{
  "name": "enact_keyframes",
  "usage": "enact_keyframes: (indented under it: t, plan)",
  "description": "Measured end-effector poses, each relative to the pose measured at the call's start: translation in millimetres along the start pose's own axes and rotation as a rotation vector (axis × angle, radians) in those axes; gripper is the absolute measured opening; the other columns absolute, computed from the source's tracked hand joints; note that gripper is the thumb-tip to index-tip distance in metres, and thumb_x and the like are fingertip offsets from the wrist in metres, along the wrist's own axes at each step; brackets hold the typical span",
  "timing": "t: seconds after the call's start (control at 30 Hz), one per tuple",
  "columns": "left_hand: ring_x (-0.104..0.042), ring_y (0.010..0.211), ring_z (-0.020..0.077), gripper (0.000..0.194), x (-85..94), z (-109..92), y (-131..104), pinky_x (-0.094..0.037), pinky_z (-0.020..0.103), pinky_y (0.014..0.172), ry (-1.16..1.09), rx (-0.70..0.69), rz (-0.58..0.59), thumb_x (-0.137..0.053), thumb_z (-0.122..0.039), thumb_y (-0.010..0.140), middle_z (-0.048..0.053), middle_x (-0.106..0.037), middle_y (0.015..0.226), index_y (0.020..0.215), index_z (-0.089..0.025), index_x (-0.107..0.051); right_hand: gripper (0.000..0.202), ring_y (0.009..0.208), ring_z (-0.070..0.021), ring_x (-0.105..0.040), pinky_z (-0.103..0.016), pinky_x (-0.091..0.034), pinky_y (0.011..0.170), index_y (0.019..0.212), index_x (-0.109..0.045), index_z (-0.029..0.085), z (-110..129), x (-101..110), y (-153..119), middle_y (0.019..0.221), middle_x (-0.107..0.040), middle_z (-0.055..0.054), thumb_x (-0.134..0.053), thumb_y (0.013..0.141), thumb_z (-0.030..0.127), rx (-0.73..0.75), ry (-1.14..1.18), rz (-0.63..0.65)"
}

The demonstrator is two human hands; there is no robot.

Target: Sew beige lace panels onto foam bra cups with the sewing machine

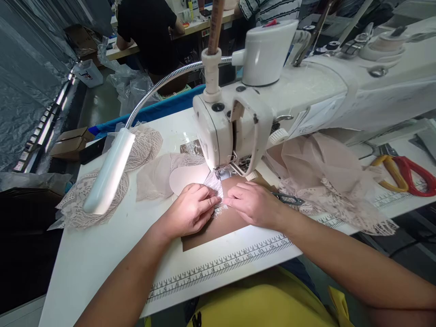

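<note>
Under the needle of a white sewing machine (235,131) lies a pale lace piece (214,182), brightly lit. My left hand (192,210) pinches the lace from its left side, thumb and fingers closed near the presser foot. From the other side, my right hand (254,204) has its closed fingertips on the lace's right edge. A brown sheet (200,238) lies beneath both hands. Beside my left hand, a smooth pale cup-shaped piece (185,177) joins sheer lace fabric (155,177). Small dark thread snips (289,199) lie by my right wrist.
A lamp (111,172) on a bendy metal neck hangs over lace piles (90,200) at left. Beige tulle and lace (316,172) and red-and-yellow-handled scissors (405,175) lie at right. A printed ruler (225,268) runs along the front edge. Two people sit beyond.
</note>
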State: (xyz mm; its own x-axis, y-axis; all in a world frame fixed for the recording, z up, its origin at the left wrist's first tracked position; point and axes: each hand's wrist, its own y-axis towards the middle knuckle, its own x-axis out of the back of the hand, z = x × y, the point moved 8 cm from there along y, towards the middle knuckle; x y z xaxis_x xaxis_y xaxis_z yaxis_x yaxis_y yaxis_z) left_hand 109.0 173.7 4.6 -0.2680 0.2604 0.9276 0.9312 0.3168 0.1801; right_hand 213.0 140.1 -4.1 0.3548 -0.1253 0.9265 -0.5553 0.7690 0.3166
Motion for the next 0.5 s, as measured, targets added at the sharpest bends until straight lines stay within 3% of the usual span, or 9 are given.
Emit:
enact_keyframes:
  t: [0.23,0.5]
  plan:
    - [-0.052,0.087,0.0209,0.031,-2.1,0.1,-0.7,-0.044,0.039,0.081,0.037,0.016,0.006,-0.048,-0.019,0.088,0.012,-0.061,0.103,0.116,-0.017,-0.063,0.026,0.073,-0.0168,-0.046,-0.029,-0.035,0.067,0.096,-0.069,0.016,-1.8,4.4,-0.3,0.076,-0.060,-0.004,-0.044,0.087,0.013,-0.016,0.058,-0.063]
    - [-0.054,0.095,0.0216,0.031,3.7,2.5,5.6,-0.047,0.037,0.082,0.026,0.055,-0.028,-0.045,-0.022,0.092,0.013,-0.063,0.113,0.118,-0.014,-0.060,0.021,0.071,-0.0160,-0.043,-0.029,-0.030,0.065,0.091,-0.067,0.016,2.2,0.0,0.5,0.075,-0.058,-0.004,-0.048,0.086,0.011,-0.007,-0.006,0.017]
